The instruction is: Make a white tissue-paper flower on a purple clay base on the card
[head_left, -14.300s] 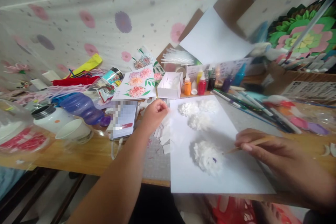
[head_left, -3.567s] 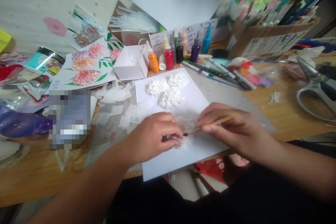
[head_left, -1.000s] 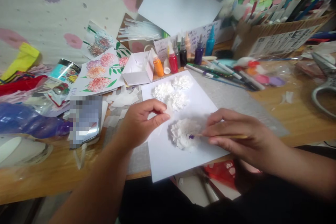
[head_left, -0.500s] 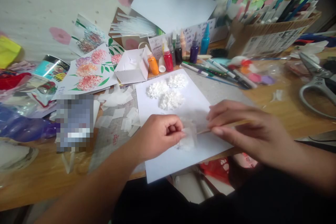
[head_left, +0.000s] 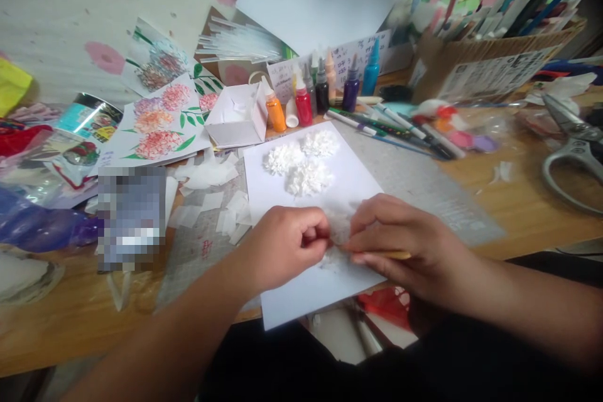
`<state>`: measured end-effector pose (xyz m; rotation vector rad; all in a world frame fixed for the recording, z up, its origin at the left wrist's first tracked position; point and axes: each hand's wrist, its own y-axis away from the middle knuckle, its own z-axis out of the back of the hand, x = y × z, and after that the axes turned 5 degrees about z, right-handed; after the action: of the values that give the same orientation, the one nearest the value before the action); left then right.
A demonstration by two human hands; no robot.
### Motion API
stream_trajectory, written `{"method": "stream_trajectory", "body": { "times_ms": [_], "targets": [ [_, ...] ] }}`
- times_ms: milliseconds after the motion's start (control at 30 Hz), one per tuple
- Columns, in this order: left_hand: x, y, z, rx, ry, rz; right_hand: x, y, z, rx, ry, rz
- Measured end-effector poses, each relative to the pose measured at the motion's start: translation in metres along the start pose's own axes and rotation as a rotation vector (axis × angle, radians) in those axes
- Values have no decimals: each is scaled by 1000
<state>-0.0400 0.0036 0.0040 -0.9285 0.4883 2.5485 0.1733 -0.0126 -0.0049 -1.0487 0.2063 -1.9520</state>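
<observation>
My left hand (head_left: 285,244) is closed in a pinch on a thin white tissue paper piece (head_left: 340,223), just above the lower part of a white paper sheet (head_left: 294,301). Close on its right, my right hand (head_left: 412,242) grips a thin wooden stick (head_left: 394,255), whose tip points at the left fingertips. The tissue is blurred and partly hidden behind the fingers. Beyond the hands, three ruffled white paper flowers (head_left: 309,176) sit on the upper half of the sheet. Loose tissue squares (head_left: 234,212) lie on the grey cutting mat (head_left: 188,276) to the left.
Paint bottles (head_left: 304,107) and an open white box (head_left: 238,119) stand behind the sheet. Pens (head_left: 400,129) lie to their right, and large scissors (head_left: 572,157) rest at far right. Flower pictures (head_left: 160,125), a tin (head_left: 87,118) and a pixelated object (head_left: 132,220) occupy the left.
My right hand has moved left and slightly down with the stick, bringing its tip to my left fingers. My left hand has stayed nearly in place, and less of the tissue shows.
</observation>
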Motion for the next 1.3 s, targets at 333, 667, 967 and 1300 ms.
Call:
{"method": "stream_trajectory", "body": {
  "times_ms": [333,667,967,1300],
  "targets": [
    [5,1,2,37,-96,-145,-2,2,2,9,-55,26],
    [5,5,4,13,-69,-238,1,7,9,-76,-105,-63],
    [7,1,0,92,-220,-296,0,5,15,-135,-188,-98],
    [8,0,5,191,-156,-481,-1,11,18,-139,-144,-102]
  ]
}}
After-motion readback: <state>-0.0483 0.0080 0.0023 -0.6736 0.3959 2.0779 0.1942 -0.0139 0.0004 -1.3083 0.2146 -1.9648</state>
